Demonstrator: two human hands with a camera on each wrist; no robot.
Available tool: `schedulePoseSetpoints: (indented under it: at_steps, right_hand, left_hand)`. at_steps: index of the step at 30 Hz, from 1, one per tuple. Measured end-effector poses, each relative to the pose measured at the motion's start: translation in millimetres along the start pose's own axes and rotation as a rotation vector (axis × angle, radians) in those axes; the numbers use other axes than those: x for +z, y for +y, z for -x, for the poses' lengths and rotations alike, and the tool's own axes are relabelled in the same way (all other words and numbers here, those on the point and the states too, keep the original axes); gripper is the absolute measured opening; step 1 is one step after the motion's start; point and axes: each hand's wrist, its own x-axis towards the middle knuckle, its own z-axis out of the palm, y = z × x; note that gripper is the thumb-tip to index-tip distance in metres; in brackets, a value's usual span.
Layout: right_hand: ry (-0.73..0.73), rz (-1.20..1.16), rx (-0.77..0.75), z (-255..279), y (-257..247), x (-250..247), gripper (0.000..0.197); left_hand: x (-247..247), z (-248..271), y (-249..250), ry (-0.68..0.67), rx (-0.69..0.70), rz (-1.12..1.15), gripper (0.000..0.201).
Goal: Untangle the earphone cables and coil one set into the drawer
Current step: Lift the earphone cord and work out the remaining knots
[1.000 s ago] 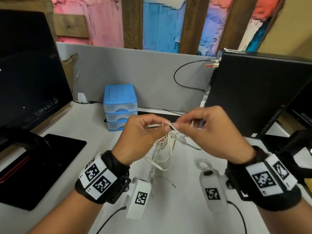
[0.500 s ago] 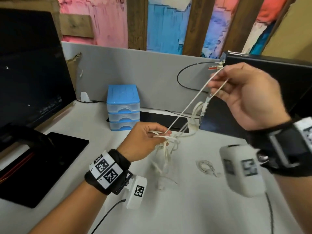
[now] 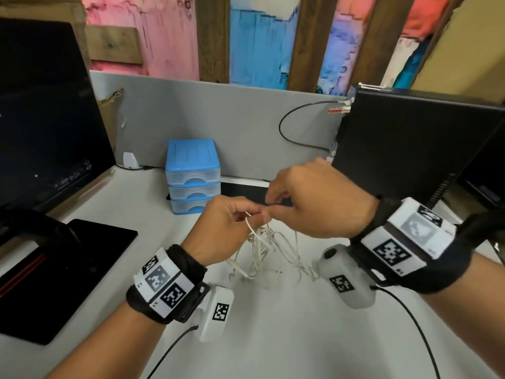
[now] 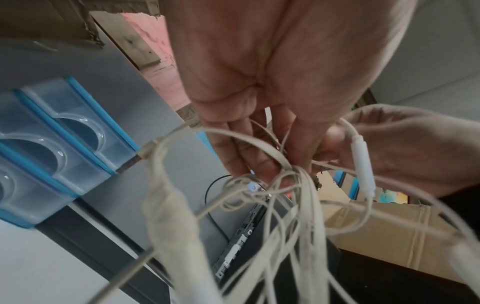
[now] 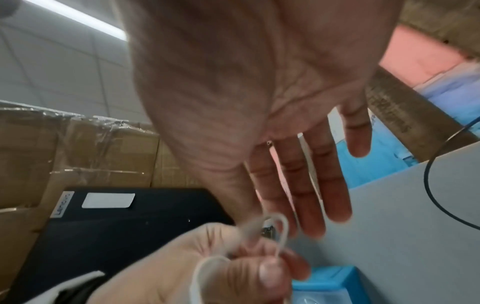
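A tangle of white earphone cables hangs from my left hand down to the white desk. The left thumb and fingers pinch a small loop at the top of the bundle. My right hand is against the left fingertips; its fingers are stretched out, and its thumb and index tips sit on either side of that loop. In the left wrist view the cables spread below the left hand, with an inline remote among them. The blue three-drawer unit stands behind the hands with all drawers shut.
A dark monitor and a black pad fill the left side. A black computer case stands at the right. A grey partition with a black cable loop closes the back. A flat black device lies beside the drawers.
The right hand, which had pulled a strand up and to the right, has let it go and come back down to the left hand. The left hand kept hold of the bundle.
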Motion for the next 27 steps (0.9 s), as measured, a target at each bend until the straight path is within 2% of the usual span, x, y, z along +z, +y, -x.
schedulePoseSetpoints:
  at_steps: [2,5,8,11,15,18,19,21,23,25,27]
  right_hand:
    - [-0.059,-0.056,0.033,-2.7,1.5,4.8,0.023]
    - [-0.079,-0.114,0.064,-5.8,2.3,4.0,0.016]
    - [0.008,-0.081,0.057,-7.9,2.7,-0.3,0.014]
    - [0.273,-0.066,0.064,-12.7,15.0,-14.6,0.017]
    - [0.749,-0.279,0.179,-22.9,58.1,-57.7,0.014]
    - [1.003,-0.374,0.305,-25.5,92.3,-80.9,0.008]
    - [1.044,-0.388,0.353,-25.4,101.3,-84.0,0.008]
    - [0.973,-0.342,0.433,-25.7,112.2,-82.0,0.012]
    - [0.776,-0.259,0.444,-24.7,107.2,-67.3,0.027]
    - [0.626,-0.225,0.303,-20.1,83.4,-46.1,0.039]
    - [0.491,-0.208,0.106,-16.3,50.3,-25.2,0.041]
  left_hand:
    - [-0.8,0.3,0.9,0.001,0.006,0.008,0.016]
    - [-1.2,0.1,1.9,0.014,-0.014,0.038,0.015]
    - [0.3,-0.6,2.6,0.027,-0.045,0.069,0.010]
    - [-0.9,-1.6,-1.2,0.063,-0.086,0.065,0.005]
    - [-7.3,-3.9,-13.4,0.076,-0.139,0.053,0.008]
    - [-12.2,-5.3,-15.2,0.063,-0.148,0.099,0.012]
    - [-13.4,-5.6,-13.9,0.066,-0.147,0.118,0.014]
    - [-15.3,-6.1,-11.1,0.075,-0.142,0.143,0.014]
    - [-16.2,-6.3,-8.8,0.086,-0.121,0.153,0.010]
    - [-16.0,-6.1,-4.7,0.091,-0.086,0.154,0.007]
    - [-14.7,-6.1,-1.4,0.084,-0.063,0.145,0.007]
